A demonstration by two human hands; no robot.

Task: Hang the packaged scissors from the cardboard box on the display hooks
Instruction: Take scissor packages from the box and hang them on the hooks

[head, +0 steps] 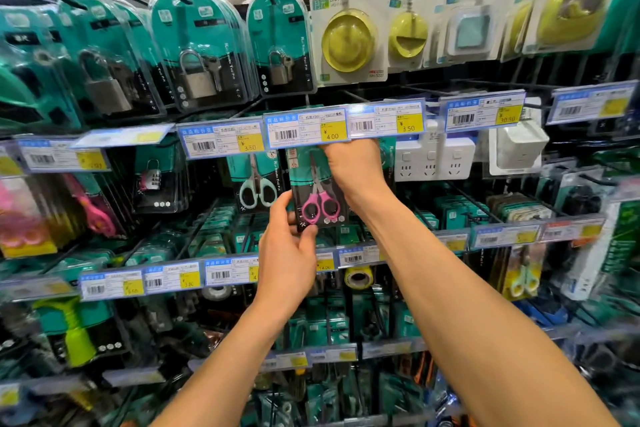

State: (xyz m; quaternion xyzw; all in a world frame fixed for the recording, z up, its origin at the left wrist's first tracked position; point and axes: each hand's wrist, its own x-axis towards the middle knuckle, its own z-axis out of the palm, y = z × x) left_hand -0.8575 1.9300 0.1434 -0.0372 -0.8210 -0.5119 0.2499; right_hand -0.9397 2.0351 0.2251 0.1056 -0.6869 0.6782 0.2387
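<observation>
A pack of pink-handled scissors (317, 199) in a teal and black blister card hangs in front of the display rack, just under the 4.00 price tag (306, 130). My left hand (289, 246) pinches the pack's lower left corner between thumb and fingers. My right hand (356, 166) reaches up behind the price tag and holds the pack's top right edge; its fingertips and the hook itself are hidden. A pack of pale green scissors (258, 187) hangs on the hook to the left. The cardboard box is out of view.
Padlock packs (197, 55) and yellow LED lights (348, 42) hang on the row above. White power sockets (433, 158) sit to the right of my right hand. Price tag rails (221, 140) jut out in front of each hook row. Tape rolls (358, 277) hang below.
</observation>
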